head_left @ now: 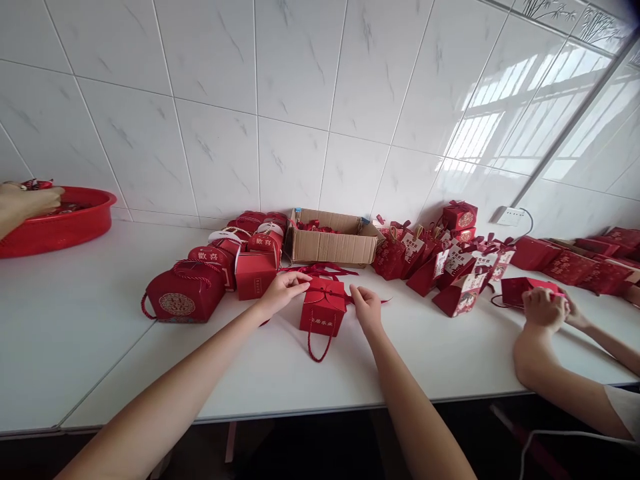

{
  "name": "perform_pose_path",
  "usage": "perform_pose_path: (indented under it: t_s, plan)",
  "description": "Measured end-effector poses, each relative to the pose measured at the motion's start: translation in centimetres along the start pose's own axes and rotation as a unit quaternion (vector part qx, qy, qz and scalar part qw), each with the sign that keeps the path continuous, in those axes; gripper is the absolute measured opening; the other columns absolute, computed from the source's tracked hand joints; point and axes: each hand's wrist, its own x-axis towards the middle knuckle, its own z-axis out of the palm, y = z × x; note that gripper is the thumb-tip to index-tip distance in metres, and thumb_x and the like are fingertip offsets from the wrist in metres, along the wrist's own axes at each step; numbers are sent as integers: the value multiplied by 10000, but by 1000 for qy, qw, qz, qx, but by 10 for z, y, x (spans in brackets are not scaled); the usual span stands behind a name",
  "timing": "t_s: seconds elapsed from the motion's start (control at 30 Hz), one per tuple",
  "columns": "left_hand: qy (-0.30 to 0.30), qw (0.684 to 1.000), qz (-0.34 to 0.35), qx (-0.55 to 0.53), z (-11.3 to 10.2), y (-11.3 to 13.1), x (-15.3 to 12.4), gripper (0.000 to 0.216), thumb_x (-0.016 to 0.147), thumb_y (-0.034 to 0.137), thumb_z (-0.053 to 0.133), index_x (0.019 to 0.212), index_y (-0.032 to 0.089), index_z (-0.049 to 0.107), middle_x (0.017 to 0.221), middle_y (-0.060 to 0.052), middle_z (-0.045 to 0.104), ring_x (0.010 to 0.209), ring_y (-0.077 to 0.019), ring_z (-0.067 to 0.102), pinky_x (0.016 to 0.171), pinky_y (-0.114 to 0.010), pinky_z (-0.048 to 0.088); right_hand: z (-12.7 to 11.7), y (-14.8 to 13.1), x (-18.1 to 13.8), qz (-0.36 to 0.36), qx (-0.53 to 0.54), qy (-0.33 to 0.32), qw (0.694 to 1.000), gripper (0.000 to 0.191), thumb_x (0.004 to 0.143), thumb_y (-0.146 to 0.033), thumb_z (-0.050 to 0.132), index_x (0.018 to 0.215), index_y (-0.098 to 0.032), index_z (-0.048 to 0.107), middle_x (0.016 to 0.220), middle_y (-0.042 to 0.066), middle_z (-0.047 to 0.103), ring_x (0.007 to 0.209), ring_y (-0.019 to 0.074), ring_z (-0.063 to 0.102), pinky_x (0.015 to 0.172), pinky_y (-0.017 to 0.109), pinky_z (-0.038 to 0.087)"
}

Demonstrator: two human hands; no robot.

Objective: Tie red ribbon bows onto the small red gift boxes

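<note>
A small red gift box [323,325] stands upright on the white table in front of me, its top flaps folded shut. A dark red ribbon [328,291] runs across the top of the box. My left hand [286,293] is at the box's upper left corner, thumb and forefinger pinched on the ribbon. On the other side my right hand [367,309] pinches the ribbon just right of the box. A red cord handle [320,360] hangs down over the box front onto the table. More loose ribbon [325,269] lies behind the box.
Finished-looking red boxes [186,293] cluster at left. Behind stands an open cardboard carton [333,248]. Triangular red boxes [463,293] stand at right. Another person's hands [546,309] hold a red box beside me; a different hand [33,201] is over a red basin [95,220].
</note>
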Motion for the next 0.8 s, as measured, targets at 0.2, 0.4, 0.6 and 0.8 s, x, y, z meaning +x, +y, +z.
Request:
perform_pose_path:
  t_s: [0.2,0.4,0.6,0.8]
  plan:
    - [14,1000,16,5,-4,-6,4,319,712,433,648,880,164,611,617,49,460,578,-108,444,573,-238,359,-5,-6,1,-16,-25,-10,1000,488,727,-526,613,510,-200,322,526,-55,266,522,89,233,500,245,172]
    - [6,1000,11,5,-8,-7,5,308,706,434,665,839,163,603,663,28,530,621,-119,491,606,-246,376,-7,-7,2,-7,-9,-33,999,498,708,-542,639,512,-198,338,525,-59,270,508,83,233,485,239,173]
    - [6,1000,-1,10,-8,-1,3,306,691,439,677,811,166,606,709,8,577,659,-131,517,632,-255,389,-14,-12,2,52,56,-114,991,538,743,-533,623,526,-208,254,519,-72,205,473,67,170,455,243,117]
    - [-15,999,-10,43,-12,14,-2,293,698,446,652,794,170,628,727,-12,619,684,-158,562,639,-272,420,-21,-23,0,87,148,-214,962,428,725,-472,676,570,-193,392,491,-76,287,453,58,194,448,235,135]
